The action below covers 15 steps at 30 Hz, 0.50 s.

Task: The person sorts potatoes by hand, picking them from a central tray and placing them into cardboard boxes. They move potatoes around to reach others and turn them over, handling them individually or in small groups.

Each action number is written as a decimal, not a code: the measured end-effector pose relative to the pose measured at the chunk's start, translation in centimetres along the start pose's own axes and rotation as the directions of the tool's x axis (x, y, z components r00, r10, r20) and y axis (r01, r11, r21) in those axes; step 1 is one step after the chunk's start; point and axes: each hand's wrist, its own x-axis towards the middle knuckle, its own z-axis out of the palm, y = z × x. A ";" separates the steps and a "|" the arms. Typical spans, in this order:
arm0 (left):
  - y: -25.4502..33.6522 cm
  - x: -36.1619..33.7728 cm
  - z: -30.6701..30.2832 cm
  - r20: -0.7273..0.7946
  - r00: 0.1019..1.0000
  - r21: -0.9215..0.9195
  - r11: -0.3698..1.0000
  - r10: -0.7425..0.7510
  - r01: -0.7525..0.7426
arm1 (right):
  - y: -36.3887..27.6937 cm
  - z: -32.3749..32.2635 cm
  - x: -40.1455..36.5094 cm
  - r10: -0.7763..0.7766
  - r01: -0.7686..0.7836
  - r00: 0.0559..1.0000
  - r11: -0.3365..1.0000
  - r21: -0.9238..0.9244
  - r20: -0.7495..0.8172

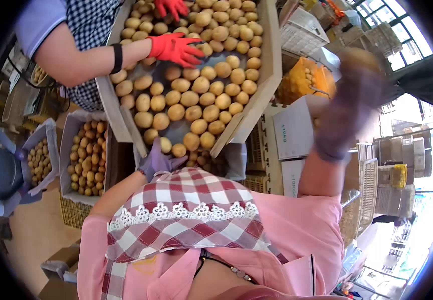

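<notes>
Many round yellow-brown fruits lie on a wooden-sided sorting tray in front of me. My left hand, in a purple glove, is at the tray's near outlet with its fingers apart. One finger points up beside a paler fruit. Raised out to the right, my right hand wears a dark purple glove and is smeared by motion. A brownish round fruit shows blurred at its fingertips. Below the outlet, more fruits sit in a lined container, partly hidden by my apron.
Across the tray, a co-worker's red-gloved hands reach among the fruits. Lined crates of fruit stand at the left, near another person. White cartons, an orange-lined crate and stacked crates are at the right.
</notes>
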 end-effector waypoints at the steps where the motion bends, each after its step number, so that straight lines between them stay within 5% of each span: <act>1: 0.3 -0.3 -0.1 0.009 1.000 -0.005 1.000 0.012 -0.012 | -1.6 -3.7 2.3 -0.216 0.193 0.968 0.967 -0.168 -0.128; 2: 1.1 -0.3 -0.1 -0.013 1.000 -0.017 1.000 0.007 -0.007 | -2.6 -7.4 4.6 -0.386 0.289 0.894 0.885 -0.364 -0.228; 4: 2.3 -0.6 -0.3 -0.059 0.998 -0.058 0.998 -0.023 0.019 | -1.1 -14.0 9.6 -0.510 0.164 0.819 0.649 -0.743 -0.265; 6: 2.6 -0.8 -1.4 -0.087 0.994 -0.107 0.992 -0.070 0.060 | 4.3 -17.1 13.2 -0.400 -0.078 0.903 0.201 -0.976 -0.155; 7: 2.5 -1.5 -1.4 -0.049 0.998 -0.034 0.999 -0.025 0.024 | 7.4 -16.0 12.9 -0.326 -0.077 0.941 0.040 -0.996 -0.086; 8: 2.5 -1.8 -1.0 0.003 1.000 0.038 0.999 0.027 -0.027 | 10.1 -13.1 10.9 -0.385 -0.011 0.922 0.049 -0.999 -0.029; 9: 2.4 -1.8 -0.7 0.058 0.996 0.097 0.992 0.073 -0.078 | 12.4 -11.1 8.5 -0.409 0.191 0.912 0.362 -0.912 0.028; 10: 2.3 -1.3 -1.4 0.111 0.991 0.135 0.987 0.071 -0.086 | 11.8 -7.5 5.9 -0.135 0.084 0.990 0.429 -0.899 0.028; 11: 2.4 -1.1 -1.5 0.071 0.996 0.091 0.994 0.046 -0.052 | 15.8 -5.2 3.7 -0.324 0.331 0.933 0.603 -0.726 0.156; 13: 2.4 -1.4 -1.8 0.049 0.997 -0.133 0.988 -0.067 0.073 | 19.5 -0.2 -1.6 -0.115 0.279 0.945 0.772 -0.572 0.306; 15: 1.9 -2.0 -1.5 0.114 0.993 0.036 0.999 -0.041 0.037 | 23.6 2.9 -3.7 -0.080 0.228 0.962 0.763 -0.606 0.260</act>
